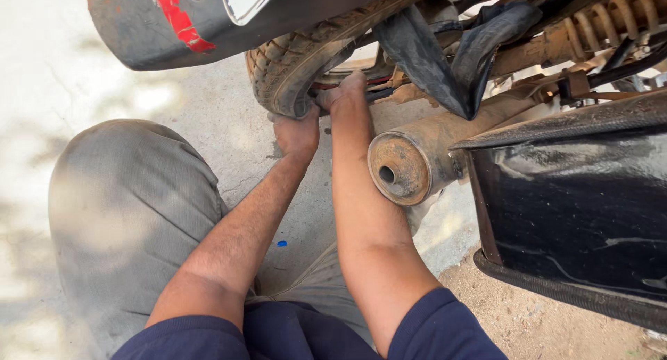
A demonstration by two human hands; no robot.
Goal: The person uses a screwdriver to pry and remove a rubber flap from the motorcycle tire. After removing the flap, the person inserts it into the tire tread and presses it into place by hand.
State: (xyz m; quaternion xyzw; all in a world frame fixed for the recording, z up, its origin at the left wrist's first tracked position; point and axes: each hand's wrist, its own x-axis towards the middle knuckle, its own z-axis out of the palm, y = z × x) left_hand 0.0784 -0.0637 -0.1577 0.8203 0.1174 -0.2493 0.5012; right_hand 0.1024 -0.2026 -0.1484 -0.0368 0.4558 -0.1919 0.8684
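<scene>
Black rubber tyre (281,68), block-pattern tread, dusty grey. Rusty brown metal exhaust pipe (417,162). Glossy black body panel (577,207). Dark mudguard (153,26) with red patch. Rust-orange coil spring (618,16). Grey trousers (125,200); navy sleeves (438,332). Pale grey concrete floor (42,75); small blue speck (281,244).

The left hand (295,132) grips the near edge of the rear tyre (288,64), fingers curled over the tread. The right hand (342,92) reaches past the tyre's sidewall toward the wheel hub; its fingertips are hidden. A rusty exhaust pipe (410,165) lies just right of the right forearm. A black inner tube (445,54) hangs above the exhaust. A black side panel (577,200) occupies the right.
</scene>
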